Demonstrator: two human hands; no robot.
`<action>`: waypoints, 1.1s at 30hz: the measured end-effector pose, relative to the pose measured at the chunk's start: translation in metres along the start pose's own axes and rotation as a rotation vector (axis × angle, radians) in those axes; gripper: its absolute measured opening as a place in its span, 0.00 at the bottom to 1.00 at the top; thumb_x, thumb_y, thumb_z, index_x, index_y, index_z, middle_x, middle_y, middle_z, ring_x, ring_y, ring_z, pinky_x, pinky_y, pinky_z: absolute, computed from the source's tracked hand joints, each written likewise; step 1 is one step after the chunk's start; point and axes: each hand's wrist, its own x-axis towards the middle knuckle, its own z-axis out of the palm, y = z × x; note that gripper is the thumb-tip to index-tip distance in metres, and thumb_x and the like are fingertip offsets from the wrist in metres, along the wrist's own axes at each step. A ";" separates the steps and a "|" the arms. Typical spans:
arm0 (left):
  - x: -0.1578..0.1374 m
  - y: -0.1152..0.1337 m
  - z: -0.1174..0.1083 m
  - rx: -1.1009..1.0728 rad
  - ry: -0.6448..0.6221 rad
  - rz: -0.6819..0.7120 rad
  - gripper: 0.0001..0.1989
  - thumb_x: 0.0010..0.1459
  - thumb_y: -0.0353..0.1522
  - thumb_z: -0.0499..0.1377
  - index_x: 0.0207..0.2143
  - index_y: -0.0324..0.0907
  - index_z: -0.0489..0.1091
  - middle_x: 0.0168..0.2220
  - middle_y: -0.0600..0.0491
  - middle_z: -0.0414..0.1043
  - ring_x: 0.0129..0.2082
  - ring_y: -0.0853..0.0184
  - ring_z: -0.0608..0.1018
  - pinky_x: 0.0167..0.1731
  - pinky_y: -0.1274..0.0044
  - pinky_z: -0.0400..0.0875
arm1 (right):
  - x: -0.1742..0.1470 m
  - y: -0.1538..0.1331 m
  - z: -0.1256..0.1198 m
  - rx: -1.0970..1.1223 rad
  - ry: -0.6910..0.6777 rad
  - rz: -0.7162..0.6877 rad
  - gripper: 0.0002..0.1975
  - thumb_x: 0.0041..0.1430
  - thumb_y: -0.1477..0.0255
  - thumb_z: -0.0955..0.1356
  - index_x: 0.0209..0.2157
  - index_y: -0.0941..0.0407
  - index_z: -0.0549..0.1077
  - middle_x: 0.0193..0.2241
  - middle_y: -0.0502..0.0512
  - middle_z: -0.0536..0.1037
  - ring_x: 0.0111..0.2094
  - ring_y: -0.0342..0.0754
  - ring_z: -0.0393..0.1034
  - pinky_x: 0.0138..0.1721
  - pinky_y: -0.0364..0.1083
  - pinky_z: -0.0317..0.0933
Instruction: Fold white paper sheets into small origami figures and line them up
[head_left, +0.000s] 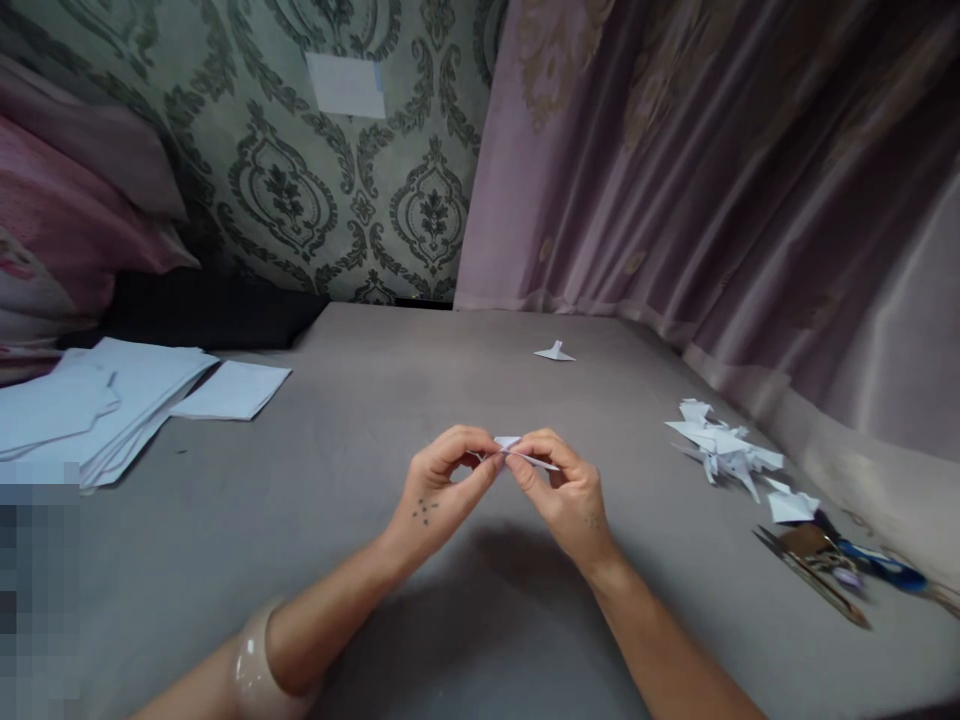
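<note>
A small piece of folded white paper (507, 441) is held above the middle of the table, pinched from both sides. My left hand (448, 480) closes thumb and fingers on its left part. On its right part, my right hand (564, 490) does the same, and a thin pointed flap juts out under those fingers. The two thumbs nearly meet at the paper's centre. My fingers hide much of the paper, so its full shape cannot be made out.
Beyond my hands stands a small folded paper figure (556, 352). Several more folded paper figures (724, 445) lie in a heap at the right, near scissors (814, 580) and a blue-handled tool (885, 566). White paper sheets (142, 385) are stacked at the left. A curtain (750, 200) borders the right side.
</note>
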 end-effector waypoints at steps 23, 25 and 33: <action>-0.002 0.001 -0.004 0.030 -0.079 0.032 0.06 0.61 0.31 0.56 0.39 0.40 0.72 0.36 0.50 0.71 0.38 0.68 0.74 0.40 0.76 0.69 | 0.000 0.009 -0.003 0.350 -0.099 0.064 0.07 0.58 0.72 0.66 0.37 0.52 0.75 0.40 0.54 0.71 0.44 0.48 0.67 0.46 0.47 0.62; -0.001 -0.002 -0.004 0.058 -0.072 0.056 0.05 0.60 0.31 0.58 0.38 0.41 0.71 0.36 0.51 0.70 0.36 0.69 0.73 0.39 0.76 0.68 | 0.001 0.011 0.000 0.396 -0.111 0.117 0.06 0.57 0.71 0.68 0.37 0.52 0.75 0.40 0.54 0.71 0.43 0.47 0.67 0.44 0.46 0.63; 0.007 -0.014 -0.006 -0.054 -0.054 -0.165 0.08 0.56 0.35 0.61 0.37 0.41 0.71 0.39 0.51 0.71 0.40 0.67 0.72 0.43 0.75 0.67 | 0.000 0.014 0.006 0.506 -0.109 0.277 0.06 0.53 0.69 0.71 0.35 0.51 0.77 0.41 0.52 0.70 0.42 0.47 0.66 0.41 0.45 0.61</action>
